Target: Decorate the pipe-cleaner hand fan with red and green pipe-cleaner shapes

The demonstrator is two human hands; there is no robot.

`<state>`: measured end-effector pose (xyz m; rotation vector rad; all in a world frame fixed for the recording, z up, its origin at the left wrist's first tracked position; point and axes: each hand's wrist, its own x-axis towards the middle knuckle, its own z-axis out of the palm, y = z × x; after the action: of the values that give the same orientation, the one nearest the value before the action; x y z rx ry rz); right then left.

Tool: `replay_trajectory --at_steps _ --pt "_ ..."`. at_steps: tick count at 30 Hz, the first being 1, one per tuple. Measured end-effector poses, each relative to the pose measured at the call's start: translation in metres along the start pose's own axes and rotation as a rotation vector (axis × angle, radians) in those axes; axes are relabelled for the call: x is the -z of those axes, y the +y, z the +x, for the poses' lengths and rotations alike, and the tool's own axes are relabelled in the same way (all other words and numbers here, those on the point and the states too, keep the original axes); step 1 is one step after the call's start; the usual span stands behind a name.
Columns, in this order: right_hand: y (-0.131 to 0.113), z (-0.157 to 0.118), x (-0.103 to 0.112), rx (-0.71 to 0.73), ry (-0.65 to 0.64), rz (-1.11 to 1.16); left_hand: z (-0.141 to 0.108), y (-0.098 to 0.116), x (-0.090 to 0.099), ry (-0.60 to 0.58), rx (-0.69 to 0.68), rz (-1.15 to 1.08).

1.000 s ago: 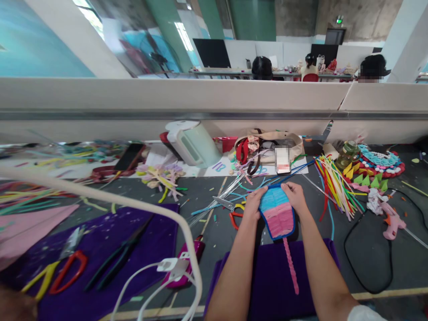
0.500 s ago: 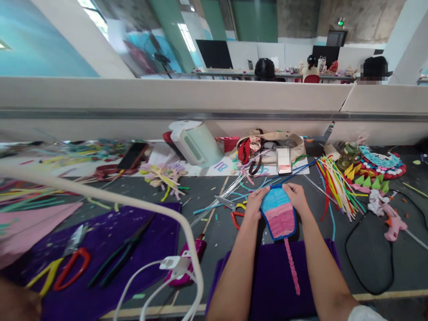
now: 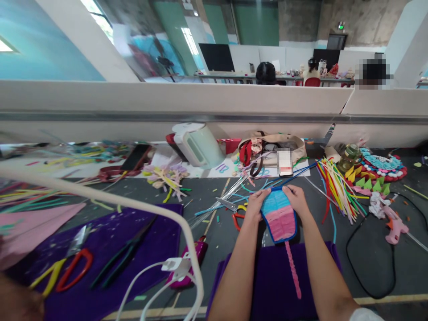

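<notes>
Between my two hands is a flat craft piece (image 3: 280,216) made of pipe cleaners, light blue at the top and pink below, with a dark blue edge. A twisted pink stem (image 3: 293,269) hangs from its lower end over folded purple cloth (image 3: 277,285). My left hand (image 3: 257,203) pinches the upper left corner. At the upper right corner my right hand (image 3: 294,198) pinches the edge, thumb on top. Blue pipe cleaners (image 3: 297,171) stretch out behind the piece. Scissors (image 3: 238,218) with red and yellow handles lie just left of my left hand.
A bundle of colourful pipe cleaners (image 3: 339,189) and a pink glue gun (image 3: 396,225) with a black cord lie at right. Behind stand a kettle (image 3: 197,145) and a cloth bag (image 3: 294,145). At left, pliers (image 3: 125,256) rest on purple cloth, near a white cable (image 3: 160,209).
The view has shifted slightly, so everything sits a little lower in the picture. Both hands keep the same hold on the craft piece.
</notes>
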<state>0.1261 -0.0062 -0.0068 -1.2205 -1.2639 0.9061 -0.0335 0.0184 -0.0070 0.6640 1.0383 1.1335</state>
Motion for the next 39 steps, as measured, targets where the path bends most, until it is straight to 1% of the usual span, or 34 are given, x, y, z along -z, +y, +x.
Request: replay_trajectory --at_steps 10,13,18,21,24,32,39 --pt "0.001 0.000 -0.001 -0.027 0.018 0.063 0.003 -0.003 0.003 0.000 0.015 -0.019" --pt "0.001 0.001 0.003 -0.050 0.060 0.104 0.004 -0.003 0.002 -0.060 0.062 -0.047" --pt "0.004 0.004 0.013 -0.077 0.201 0.174 -0.001 -0.004 -0.001 -0.192 0.142 -0.089" --pt "0.005 0.006 0.018 -0.072 0.277 0.189 -0.006 -0.008 -0.003 -0.295 0.142 -0.065" --pt "0.007 0.007 0.022 -0.066 0.319 0.189 -0.009 -0.010 -0.005 -0.352 0.132 -0.048" --pt "0.013 0.010 0.032 -0.072 0.327 0.154 -0.014 -0.006 -0.008 -0.387 0.136 -0.017" --pt "0.011 0.010 0.039 -0.096 0.295 0.164 -0.016 -0.007 -0.008 -0.407 0.151 0.027"
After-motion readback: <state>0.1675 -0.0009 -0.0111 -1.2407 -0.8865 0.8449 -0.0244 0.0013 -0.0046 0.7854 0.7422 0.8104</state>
